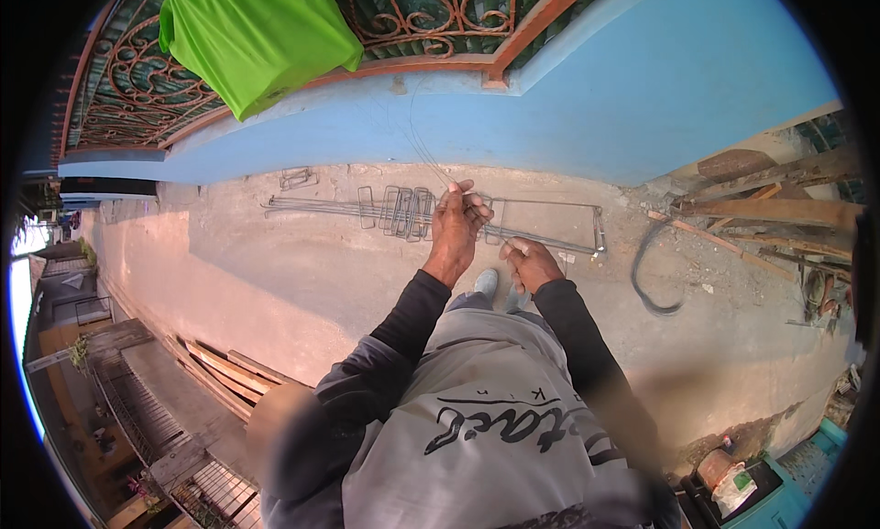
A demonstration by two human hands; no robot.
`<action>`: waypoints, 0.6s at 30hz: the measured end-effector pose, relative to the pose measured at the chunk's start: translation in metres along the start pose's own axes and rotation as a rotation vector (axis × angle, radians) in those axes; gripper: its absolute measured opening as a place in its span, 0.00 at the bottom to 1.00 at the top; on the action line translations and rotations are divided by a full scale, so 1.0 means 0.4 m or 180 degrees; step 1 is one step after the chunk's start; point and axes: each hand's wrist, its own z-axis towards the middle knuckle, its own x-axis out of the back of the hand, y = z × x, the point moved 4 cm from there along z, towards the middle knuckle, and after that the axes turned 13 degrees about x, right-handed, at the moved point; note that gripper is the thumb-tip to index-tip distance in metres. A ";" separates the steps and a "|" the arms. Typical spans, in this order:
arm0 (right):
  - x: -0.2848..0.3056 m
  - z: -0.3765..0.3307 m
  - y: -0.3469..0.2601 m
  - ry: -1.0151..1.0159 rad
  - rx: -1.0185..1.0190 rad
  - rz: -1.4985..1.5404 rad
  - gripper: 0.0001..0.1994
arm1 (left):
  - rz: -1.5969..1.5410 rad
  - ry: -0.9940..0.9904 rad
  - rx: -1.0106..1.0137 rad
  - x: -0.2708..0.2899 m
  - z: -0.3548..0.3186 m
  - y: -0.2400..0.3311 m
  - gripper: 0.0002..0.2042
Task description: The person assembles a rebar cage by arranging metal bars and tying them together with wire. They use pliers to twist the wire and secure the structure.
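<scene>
My left hand (458, 219) is closed round a few strands of thin wire (423, 153), whose loose ends rise above it toward the blue wall. Just below and to the right, my right hand (533, 265) has its fingers pinched together; a wire seems to run between the hands, but what sits at its fingertips is too small to tell. Beneath both hands, long steel rods (316, 206) lie on the ground. Several rectangular bent-rod stirrups (399, 213) stand around the rods, left of my left hand, and a longer rod frame (600, 222) reaches to the right.
A dark coil of wire (634, 272) lies on the ground at the right, near a pile of wooden planks (779, 213). A blue wall (587, 116) with an iron grille runs ahead, and a green bag (261, 43) hangs there. More planks (229, 373) lie at lower left.
</scene>
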 end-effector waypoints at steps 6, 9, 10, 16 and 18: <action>-0.098 0.029 -0.010 0.0232 0.0981 -0.1270 0.16 | -0.0220 0.0573 0.0048 0.045 -0.017 -0.064 0.16; -0.120 0.022 -0.031 -0.0555 0.1229 -0.1555 0.16 | -0.0315 0.0800 -0.0096 0.111 0.009 -0.047 0.15; -0.124 0.030 -0.020 -0.0904 0.1256 -0.1642 0.16 | -0.0365 0.0971 -0.0227 0.135 0.020 -0.039 0.15; -0.114 -0.006 -0.106 -0.1643 0.0154 -0.0097 0.19 | -0.1247 0.1423 -0.0474 0.274 0.078 0.041 0.12; -0.074 0.012 -0.110 -0.1345 0.0380 0.0304 0.18 | -0.1474 0.1540 -0.0793 0.318 0.106 0.138 0.11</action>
